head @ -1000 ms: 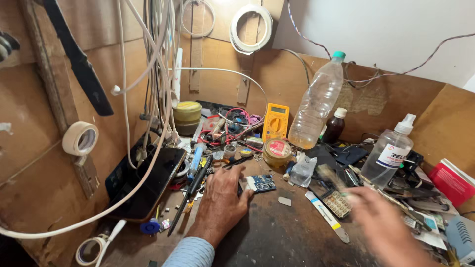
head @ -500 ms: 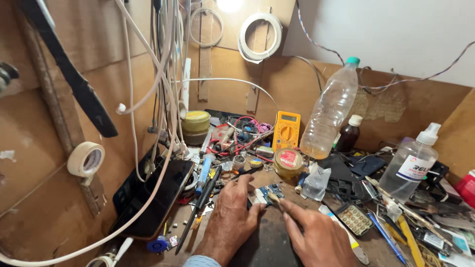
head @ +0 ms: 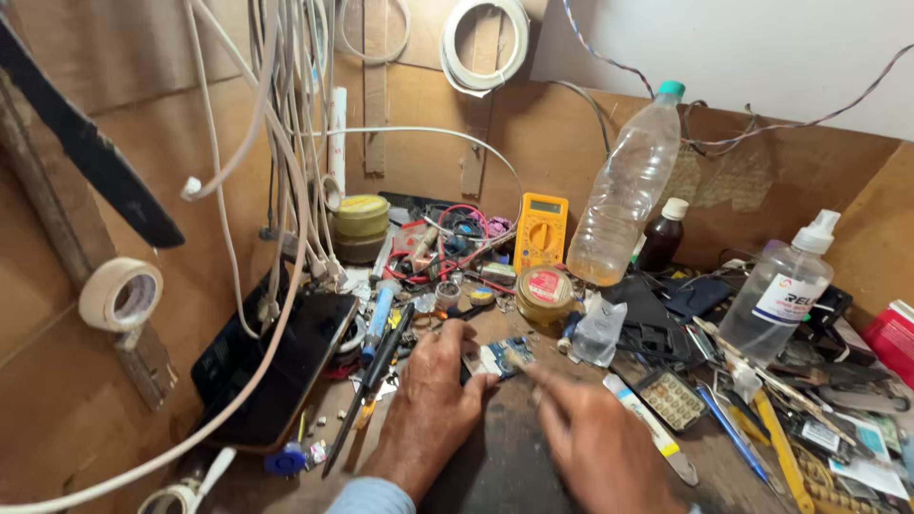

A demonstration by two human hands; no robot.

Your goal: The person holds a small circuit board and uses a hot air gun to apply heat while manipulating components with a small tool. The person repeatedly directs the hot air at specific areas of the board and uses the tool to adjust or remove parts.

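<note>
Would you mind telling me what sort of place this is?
Probably a small electronics repair bench: a yellow multimeter stands at the back, both hands work at a small circuit board, and white cables hang over the cluttered table.

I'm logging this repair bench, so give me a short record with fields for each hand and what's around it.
left hand: flat on the bench, fingers touching the small blue circuit board
right hand: blurred, fingers reaching toward the same board
behind board: yellow multimeter, round tin
left of hands: dark phone, screwdriver
upright: clear plastic bottle
</note>
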